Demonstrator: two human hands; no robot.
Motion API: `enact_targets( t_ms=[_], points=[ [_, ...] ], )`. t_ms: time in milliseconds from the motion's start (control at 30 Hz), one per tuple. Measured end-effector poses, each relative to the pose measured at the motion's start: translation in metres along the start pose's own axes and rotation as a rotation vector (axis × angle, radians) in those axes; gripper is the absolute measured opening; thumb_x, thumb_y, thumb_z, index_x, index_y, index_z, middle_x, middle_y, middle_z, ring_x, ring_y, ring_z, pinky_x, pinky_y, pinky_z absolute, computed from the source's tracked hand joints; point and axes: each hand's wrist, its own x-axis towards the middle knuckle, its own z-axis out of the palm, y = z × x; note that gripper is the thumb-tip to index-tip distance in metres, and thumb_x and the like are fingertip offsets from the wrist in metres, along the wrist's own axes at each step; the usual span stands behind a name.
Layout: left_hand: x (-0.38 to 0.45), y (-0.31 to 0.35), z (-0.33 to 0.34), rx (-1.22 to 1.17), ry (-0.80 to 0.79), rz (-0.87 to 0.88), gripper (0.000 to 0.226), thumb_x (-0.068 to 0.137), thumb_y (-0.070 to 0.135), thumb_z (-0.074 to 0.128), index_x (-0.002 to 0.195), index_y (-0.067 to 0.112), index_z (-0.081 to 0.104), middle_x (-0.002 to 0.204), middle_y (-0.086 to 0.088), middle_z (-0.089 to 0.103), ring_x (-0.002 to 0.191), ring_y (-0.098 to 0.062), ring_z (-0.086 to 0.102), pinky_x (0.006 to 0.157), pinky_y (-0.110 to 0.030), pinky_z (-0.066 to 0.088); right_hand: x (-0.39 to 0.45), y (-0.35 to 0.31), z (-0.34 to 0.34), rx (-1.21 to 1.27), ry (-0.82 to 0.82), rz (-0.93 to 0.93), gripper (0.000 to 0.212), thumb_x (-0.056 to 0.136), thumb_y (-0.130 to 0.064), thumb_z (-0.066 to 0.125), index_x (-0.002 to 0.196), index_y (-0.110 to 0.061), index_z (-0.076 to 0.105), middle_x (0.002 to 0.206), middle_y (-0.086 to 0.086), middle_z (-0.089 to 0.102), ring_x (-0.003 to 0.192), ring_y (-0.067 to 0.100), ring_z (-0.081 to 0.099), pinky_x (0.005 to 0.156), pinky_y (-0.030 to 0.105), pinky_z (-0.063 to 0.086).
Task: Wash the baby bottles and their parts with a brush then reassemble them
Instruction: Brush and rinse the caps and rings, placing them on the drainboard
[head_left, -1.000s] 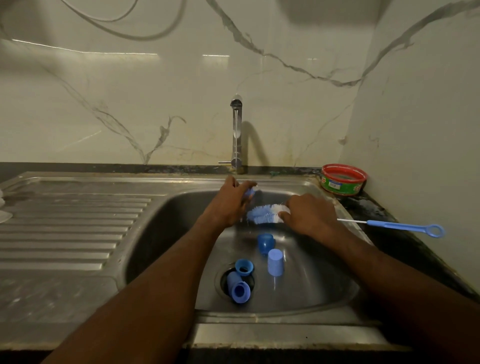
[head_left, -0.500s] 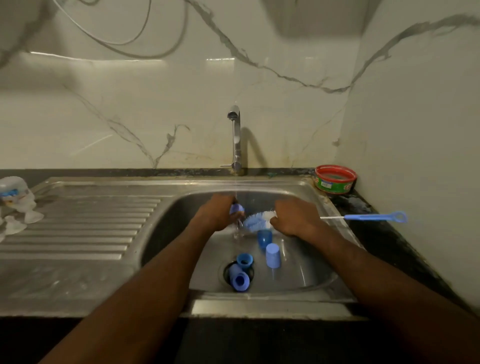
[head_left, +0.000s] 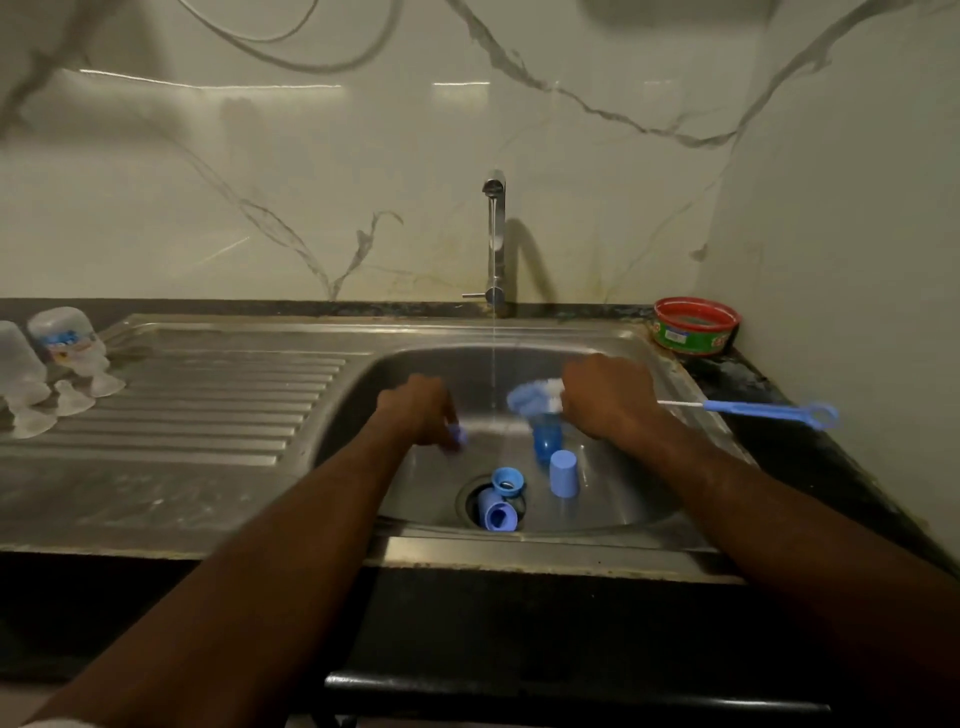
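Bottle part: a small blue piece (head_left: 460, 434) pinched in the curled fingers of the left hand (head_left: 421, 410), low over the sink basin (head_left: 415, 483), left of the water stream.
Brush: its blue-and-white bristle head (head_left: 535, 397) sticks out of the right hand (head_left: 608, 397), whose fingers are curled round it; the blue handle (head_left: 769, 413) reaches right over the counter.
Sink contents: a blue cup (head_left: 546, 441) under the bristles, a pale blue cap (head_left: 563, 474) upright beside it, a blue ring (head_left: 507, 481) and a tipped blue cap (head_left: 498, 512) at the drain.
Drainboard: clear bottles (head_left: 60, 338) upside down, clear teats (head_left: 72, 397) beside them.
Counter: a red tub (head_left: 695, 326) in the corner; I cannot tell its contents.
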Motion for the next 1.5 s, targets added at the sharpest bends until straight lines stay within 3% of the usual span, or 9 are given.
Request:
enact_targets(
  t_ms=[133, 200, 267, 333, 367, 467, 733, 900, 1500],
  points=[
    [0.007, 0.003, -0.014, -0.278, 0.668, 0.171, 0.041, 0.086, 0.052, 0.073, 0.116, 0.026, 0.065, 0.11, 0.003, 0.068, 0.098, -0.014, 0.062, 0.082, -0.03, 0.049, 0.006, -0.008, -0.012, 0.058, 0.197, -0.018, 0.031, 0.099, -0.039, 0.057, 0.126, -0.023, 0.055, 0.113, 0.004, 0.066, 0.094, 0.022, 0.062, 0.077, 0.032, 0.044],
    [0.006, 0.007, -0.019, -0.269, 0.831, 0.197, 0.04, 0.085, 0.052, 0.072, 0.114, 0.026, 0.064, 0.107, 0.004, 0.066, 0.097, -0.013, 0.06, 0.077, -0.025, 0.041, 0.016, -0.017, -0.013, -0.039, 0.307, 0.195, 0.027, 0.101, -0.039, 0.053, 0.124, -0.026, 0.058, 0.102, 0.002, 0.069, 0.082, 0.023, 0.062, 0.071, 0.033, 0.046],
    [0.01, 0.003, -0.008, -0.128, 0.476, 0.086, 0.043, 0.082, 0.055, 0.074, 0.11, 0.023, 0.066, 0.1, 0.003, 0.067, 0.095, -0.015, 0.063, 0.079, -0.029, 0.043, 0.009, -0.023, -0.019, -0.102, 0.147, 0.446, 0.026, 0.099, -0.04, 0.055, 0.12, -0.03, 0.067, 0.103, -0.001, 0.073, 0.089, 0.021, 0.068, 0.078, 0.033, 0.055],
    [0.007, -0.001, 0.006, 0.045, 0.019, -0.068, 0.051, 0.076, 0.057, 0.079, 0.108, 0.02, 0.068, 0.095, 0.002, 0.07, 0.092, -0.018, 0.065, 0.081, -0.036, 0.049, 0.006, -0.017, 0.004, -0.126, 0.05, 0.183, 0.027, 0.097, -0.041, 0.06, 0.117, -0.025, 0.067, 0.116, -0.001, 0.07, 0.103, 0.018, 0.065, 0.088, 0.032, 0.053],
    [0.008, -0.004, 0.007, 0.045, -0.001, -0.095, 0.052, 0.075, 0.058, 0.08, 0.107, 0.019, 0.069, 0.096, 0.002, 0.071, 0.09, -0.018, 0.065, 0.08, -0.036, 0.05, 0.002, -0.012, 0.008, -0.102, -0.024, 0.041, 0.026, 0.097, -0.04, 0.06, 0.117, -0.023, 0.065, 0.118, 0.0, 0.068, 0.105, 0.018, 0.063, 0.087, 0.031, 0.051],
    [0.007, -0.006, 0.003, -0.035, 0.253, -0.069, 0.038, 0.079, 0.056, 0.077, 0.099, 0.025, 0.067, 0.097, 0.0, 0.069, 0.08, -0.015, 0.058, 0.071, -0.033, 0.043, -0.001, -0.01, 0.002, -0.034, 0.034, -0.013, 0.025, 0.097, -0.037, 0.058, 0.119, -0.024, 0.061, 0.12, 0.0, 0.065, 0.105, 0.018, 0.062, 0.079, 0.029, 0.044],
    [-0.024, -0.002, -0.015, -0.232, 0.26, -0.088, 0.043, 0.079, 0.052, 0.076, 0.113, 0.026, 0.071, 0.115, -0.006, 0.069, 0.106, -0.027, 0.067, 0.09, -0.039, 0.055, -0.012, -0.021, -0.012, 0.058, 0.006, -0.042, 0.033, 0.103, -0.037, 0.05, 0.132, -0.023, 0.057, 0.13, 0.004, 0.062, 0.115, 0.02, 0.06, 0.097, 0.034, 0.049],
    [-0.055, -0.03, -0.053, -0.411, 0.443, -0.043, 0.047, 0.076, 0.061, 0.074, 0.105, 0.024, 0.074, 0.107, -0.001, 0.073, 0.104, -0.022, 0.069, 0.085, -0.034, 0.053, -0.015, -0.042, -0.022, 0.109, 0.156, -0.063, 0.032, 0.102, -0.049, 0.044, 0.124, -0.029, 0.056, 0.117, 0.005, 0.069, 0.105, 0.025, 0.066, 0.084, 0.035, 0.049],
    [-0.149, -0.304, -0.096, -0.002, 0.471, -0.609, 0.051, 0.083, 0.058, 0.071, 0.118, 0.021, 0.062, 0.11, -0.004, 0.066, 0.101, -0.023, 0.067, 0.081, -0.034, 0.054, 0.009, -0.348, -0.074, 0.445, 0.054, -0.331, 0.031, 0.094, -0.039, 0.049, 0.116, -0.023, 0.063, 0.118, 0.009, 0.068, 0.11, 0.032, 0.065, 0.084, 0.037, 0.049]
  ],
)
